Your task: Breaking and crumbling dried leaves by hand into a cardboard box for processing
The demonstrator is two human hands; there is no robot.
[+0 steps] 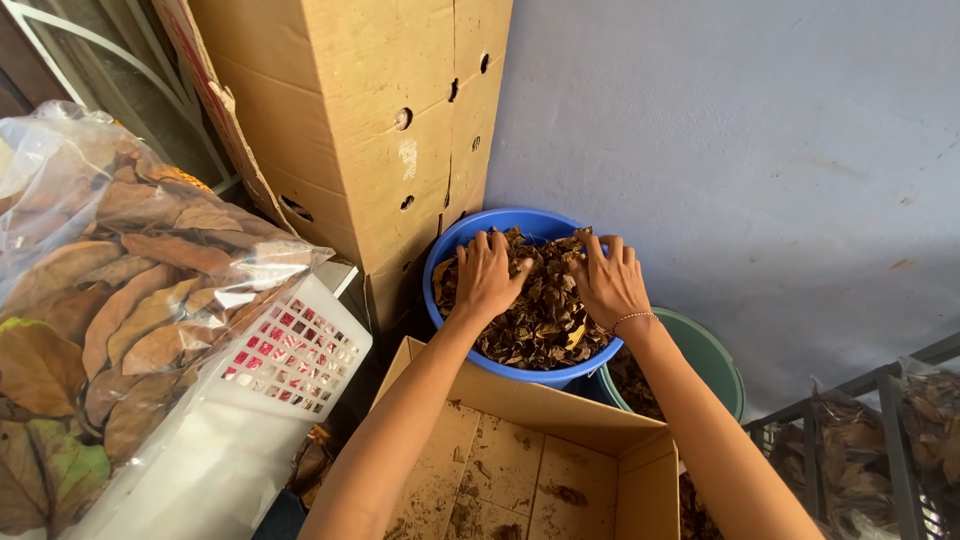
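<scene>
A blue plastic basin (452, 238) holds a heap of dry brown crushed leaves (545, 320). My left hand (485, 275) lies palm down on the left side of the heap, fingers spread. My right hand (608, 280), with a thin bracelet on the wrist, presses on the right side, fingers spread into the leaves. Neither hand has closed around anything. Below the basin stands an open cardboard box (560, 410) with leaf crumbs on its bottom flaps.
A tall cardboard box (380, 120) with round holes stands behind the basin against a blue-grey wall (750, 130). A clear plastic bag of large dry leaves (110, 300) rests in a white basket (290, 360) at left. A green bucket (715, 355) sits at right, beside a metal rack (880, 420).
</scene>
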